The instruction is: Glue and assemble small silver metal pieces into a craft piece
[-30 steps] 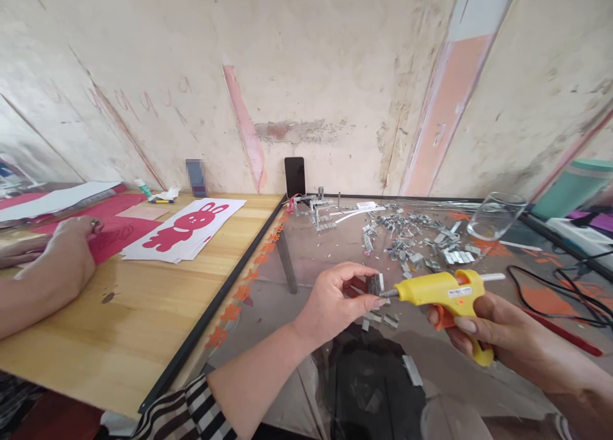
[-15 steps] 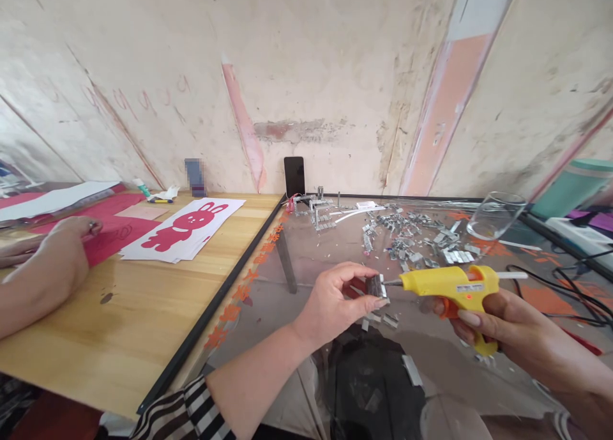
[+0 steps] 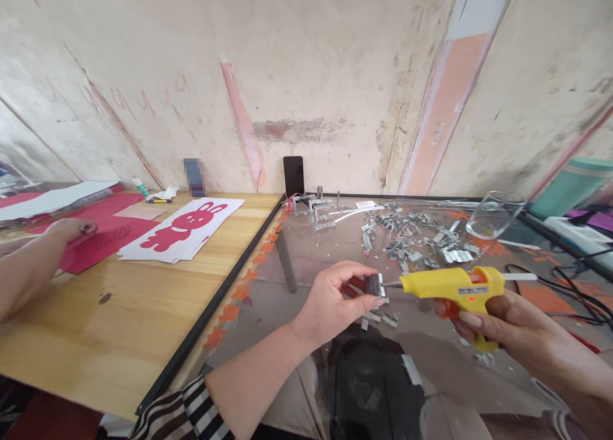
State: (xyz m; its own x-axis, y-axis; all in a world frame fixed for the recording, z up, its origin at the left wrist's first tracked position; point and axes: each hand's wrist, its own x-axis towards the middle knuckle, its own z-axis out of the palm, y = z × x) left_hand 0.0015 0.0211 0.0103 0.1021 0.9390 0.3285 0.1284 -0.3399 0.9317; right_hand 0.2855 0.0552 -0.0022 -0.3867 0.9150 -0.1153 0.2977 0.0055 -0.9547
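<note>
My left hand [image 3: 335, 303] pinches a small block of silvery staples [image 3: 376, 285] over the glass table [image 3: 306, 261]. A yellow hot glue gun [image 3: 454, 288] is gripped in my right hand [image 3: 498, 328], a finger on its orange trigger. Its metal nozzle points left and nearly touches the block. A white glue stick pokes out of the gun's back end. Several more staple pieces [image 3: 412, 235] lie scattered on the glass behind my hands, and a few lie just under them.
A tipped drinking glass [image 3: 493, 215] and black cables [image 3: 565, 287] are at the right. A dark phone [image 3: 294, 175] leans on the wall. On the wooden table at left lie a red rabbit cutout on white paper [image 3: 184, 226] and red sheets, where another person's hand [image 3: 71, 228] works.
The glue gun has shifted slightly to the right while its nozzle stays at the staple block. The other person's hand at left has pulled back toward the left edge.
</note>
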